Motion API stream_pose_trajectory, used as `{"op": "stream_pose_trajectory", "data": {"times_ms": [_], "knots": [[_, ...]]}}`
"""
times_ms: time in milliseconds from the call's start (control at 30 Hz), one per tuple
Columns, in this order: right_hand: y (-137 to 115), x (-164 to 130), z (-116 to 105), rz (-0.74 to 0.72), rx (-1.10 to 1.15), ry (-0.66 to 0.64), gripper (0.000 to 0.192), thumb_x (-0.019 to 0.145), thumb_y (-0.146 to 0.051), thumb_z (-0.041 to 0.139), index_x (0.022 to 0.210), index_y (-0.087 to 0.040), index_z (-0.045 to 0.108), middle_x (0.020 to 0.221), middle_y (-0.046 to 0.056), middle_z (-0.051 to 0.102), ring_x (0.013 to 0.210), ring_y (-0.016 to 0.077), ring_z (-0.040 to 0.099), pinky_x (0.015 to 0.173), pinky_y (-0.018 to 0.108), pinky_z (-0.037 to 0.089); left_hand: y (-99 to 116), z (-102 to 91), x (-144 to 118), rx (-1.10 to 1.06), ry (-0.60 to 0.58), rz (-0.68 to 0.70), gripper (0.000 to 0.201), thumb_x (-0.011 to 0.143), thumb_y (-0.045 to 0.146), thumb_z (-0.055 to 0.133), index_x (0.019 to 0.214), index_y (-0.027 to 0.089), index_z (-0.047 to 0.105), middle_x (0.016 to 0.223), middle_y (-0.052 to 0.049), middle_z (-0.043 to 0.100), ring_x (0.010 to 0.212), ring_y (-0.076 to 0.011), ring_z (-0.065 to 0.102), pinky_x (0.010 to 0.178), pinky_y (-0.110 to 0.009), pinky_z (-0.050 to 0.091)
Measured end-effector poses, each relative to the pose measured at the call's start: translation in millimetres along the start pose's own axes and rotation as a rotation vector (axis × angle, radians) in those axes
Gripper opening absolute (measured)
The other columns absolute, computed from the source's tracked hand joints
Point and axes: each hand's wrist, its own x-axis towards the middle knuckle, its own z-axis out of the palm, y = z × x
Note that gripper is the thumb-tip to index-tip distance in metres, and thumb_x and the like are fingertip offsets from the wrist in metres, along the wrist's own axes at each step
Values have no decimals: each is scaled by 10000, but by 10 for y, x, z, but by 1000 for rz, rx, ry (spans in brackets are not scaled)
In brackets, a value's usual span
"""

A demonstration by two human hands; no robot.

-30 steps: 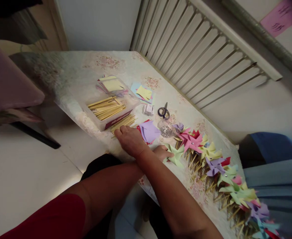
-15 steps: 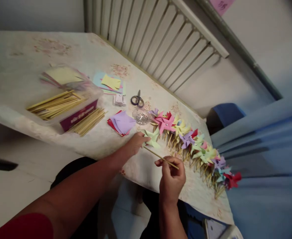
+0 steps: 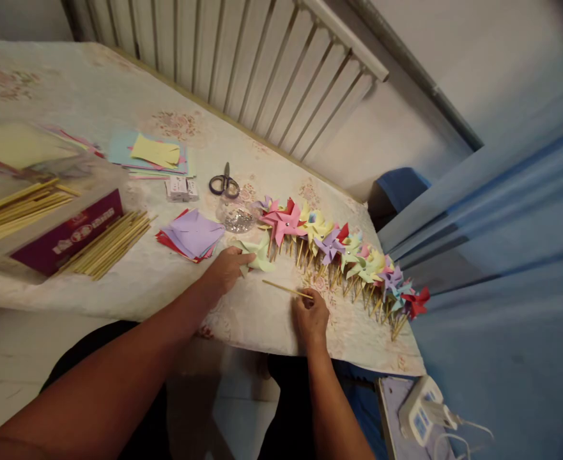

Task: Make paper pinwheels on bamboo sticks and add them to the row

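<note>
My left hand (image 3: 227, 268) pinches a pale green paper pinwheel (image 3: 258, 254) by one side, just above the table. In my right hand (image 3: 312, 316) a thin wooden stick (image 3: 284, 288) is gripped near one end; its other end points left, a little below the pinwheel and apart from it. Beyond the green pinwheel lies a small clear container of silvery pins (image 3: 238, 219). A row of finished pinwheels (image 3: 329, 246) on sticks, in several colours, runs to the right. Left of my left hand is a stack of purple and red paper squares (image 3: 192, 235).
A plastic box (image 3: 68, 236) of sticks stands at the left, with loose sticks (image 3: 113, 246) beside it. Scissors (image 3: 224, 184), small white boxes (image 3: 181, 188) and coloured paper (image 3: 154, 153) lie farther back. A power strip (image 3: 422, 415) sits low at the right, near a blue curtain (image 3: 492, 306).
My right hand has lowered onto the table side with the stick, which lies flatter and farther from the green pinwheel. The whole view has shifted, moving things leftward.
</note>
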Motion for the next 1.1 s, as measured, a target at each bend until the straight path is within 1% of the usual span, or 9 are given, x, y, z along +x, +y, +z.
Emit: {"op": "stream_pose_trajectory", "data": {"times_ms": [133,267,400,467,567,700,867,1000,1100], "knots": [[101,16,-62,-115,-256,64,393,773,-249,549,1115,-113,687,1056,172,705,1015,296,613,940,453,473,-30,-1,33,-1,-21,-9,148,672,236,747,703,177,615,660,3,656,574,-124,600,551,-225,436],[73,14,-63,-282,-325,132,443,820,-128,439,1219,-102,631,1138,189,668,1102,292,572,995,470,446,-38,23,55,12,-2,-18,139,672,224,739,690,178,609,640,8,648,553,-119,588,536,-223,425],[-123,10,82,-538,-302,-40,359,871,-94,439,1155,-135,655,1086,138,669,1062,251,549,984,416,444,-30,86,40,-6,16,-39,173,652,216,758,661,183,588,632,15,656,539,-114,584,545,-226,441],[-217,39,180,-579,-365,-129,285,907,-133,487,1119,-154,677,1038,117,667,1014,247,537,945,394,444,-18,126,15,-5,14,-48,173,654,210,758,647,184,588,628,18,660,547,-112,590,556,-224,451],[-284,116,308,-592,-474,-242,242,948,-148,470,995,-171,706,944,101,642,939,242,512,872,360,435,15,188,-31,-6,6,-59,191,640,193,768,622,184,578,615,25,659,559,-108,595,566,-219,462],[-271,199,385,-579,-461,-299,279,938,-86,412,925,-147,684,911,102,601,919,228,496,847,335,432,55,251,-56,-15,9,-76,236,579,172,803,609,172,568,596,21,654,559,-115,600,575,-227,486],[-261,260,289,-474,-265,-277,305,883,-48,387,925,-163,665,936,86,587,911,199,537,831,308,461,45,268,-20,-37,-13,-72,224,540,144,824,638,149,622,617,2,674,581,-126,622,598,-236,515],[-265,376,155,-273,-2,-238,332,842,-83,405,1000,-161,686,879,56,633,848,176,580,804,296,478,5,279,6,-47,1,-76,206,557,143,818,616,151,620,650,-20,701,590,-135,632,585,-239,513],[-276,467,89,-13,357,-227,370,860,-202,444,1162,-184,657,728,-28,619,615,128,533,622,244,464,-46,312,24,-31,-6,-81,174,580,145,811,665,145,660,686,-34,720,610,-142,642,579,-235,505]]}}
